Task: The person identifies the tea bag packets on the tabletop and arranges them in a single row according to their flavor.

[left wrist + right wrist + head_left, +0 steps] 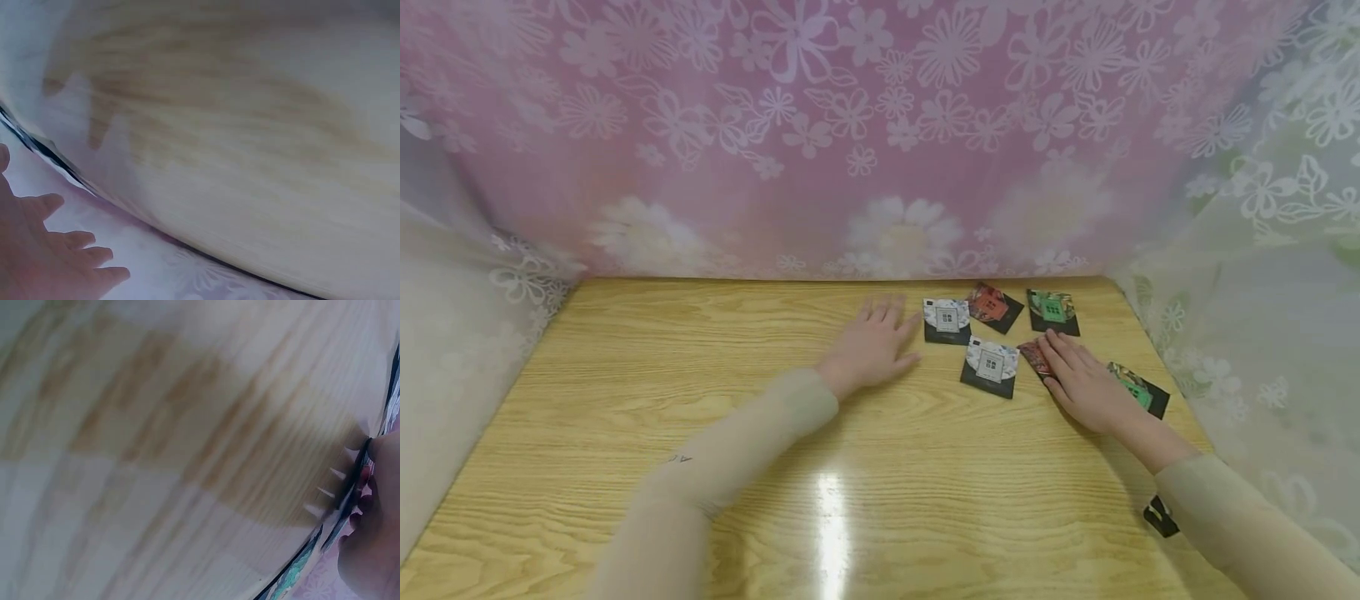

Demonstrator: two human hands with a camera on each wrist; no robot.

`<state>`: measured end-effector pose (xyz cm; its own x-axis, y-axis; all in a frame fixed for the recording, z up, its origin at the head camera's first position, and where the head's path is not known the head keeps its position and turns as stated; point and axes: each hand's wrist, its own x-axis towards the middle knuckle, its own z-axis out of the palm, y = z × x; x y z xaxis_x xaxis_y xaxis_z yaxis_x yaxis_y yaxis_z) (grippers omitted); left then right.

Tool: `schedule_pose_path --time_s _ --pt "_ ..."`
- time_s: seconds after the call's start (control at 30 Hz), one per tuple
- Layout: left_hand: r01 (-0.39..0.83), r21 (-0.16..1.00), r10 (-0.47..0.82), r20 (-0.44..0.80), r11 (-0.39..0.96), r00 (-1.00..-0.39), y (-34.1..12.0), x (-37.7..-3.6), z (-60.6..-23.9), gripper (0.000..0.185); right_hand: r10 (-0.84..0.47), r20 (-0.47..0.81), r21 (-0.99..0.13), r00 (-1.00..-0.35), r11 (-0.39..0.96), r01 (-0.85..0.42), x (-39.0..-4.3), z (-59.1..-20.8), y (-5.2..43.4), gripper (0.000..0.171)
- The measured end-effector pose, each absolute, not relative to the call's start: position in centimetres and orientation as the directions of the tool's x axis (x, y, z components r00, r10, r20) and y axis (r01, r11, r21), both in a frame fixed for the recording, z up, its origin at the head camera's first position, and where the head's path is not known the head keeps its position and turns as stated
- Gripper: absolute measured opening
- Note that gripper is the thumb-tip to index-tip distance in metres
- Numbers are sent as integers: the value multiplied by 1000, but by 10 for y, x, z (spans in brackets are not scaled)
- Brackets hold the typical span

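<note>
Packets lie scattered on the far right part of the wooden table [625, 433], six that we can count, all small, flat and square with dark borders. Our right hand [1086, 383] rests with straight fingers on a red packet [1034, 357], covering most of it; a green packet [1138, 390] sits partly under the wrist. Our left hand [872, 342] lies flat and open on the bare wood, just beside a white packet [947, 321]. A second white packet [991, 366] sits between the two hands, and another red packet [995, 306] and another green packet [1052, 311] lie further back near the flowered curtain [880, 125].

We judge these packets light, thin and a little crinkly, likely foil, so slippery on a glossy tabletop. Lying flat, they give no edge to grab from above. Sliding one under flat fingers should work well; to lift it, we would pinch a corner or a serrated edge, such as the one the right wrist view shows blurred beside the fingers.
</note>
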<state>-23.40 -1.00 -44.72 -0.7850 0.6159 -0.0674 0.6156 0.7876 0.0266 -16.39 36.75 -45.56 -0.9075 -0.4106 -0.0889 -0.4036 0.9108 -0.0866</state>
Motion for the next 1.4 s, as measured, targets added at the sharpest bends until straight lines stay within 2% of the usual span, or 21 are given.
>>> schedule_pose_path --time_s 0.17,0.4,0.57,0.77,1.4 --pt "657 -11 656 -53 754 -753 9 -239 -448 72 -402 -81 -79 -912 915 -396 -164 -459 368 65" --pt "658 -43 656 -57 751 -753 33 -248 -453 70 -405 -60 -76 -913 913 -400 -163 -460 366 65" --pt "686 -35 683 -74 727 -727 46 -254 -456 67 -396 -67 -131 -916 914 -385 -163 -461 365 65" --pt "713 -84 709 -74 696 -701 57 -263 -457 62 -387 -70 -173 -919 912 -371 -164 -462 366 66" --pt "760 -91 742 -169 643 -649 46 -269 -460 55 -380 -81 -180 -921 915 -362 -163 -468 367 66"
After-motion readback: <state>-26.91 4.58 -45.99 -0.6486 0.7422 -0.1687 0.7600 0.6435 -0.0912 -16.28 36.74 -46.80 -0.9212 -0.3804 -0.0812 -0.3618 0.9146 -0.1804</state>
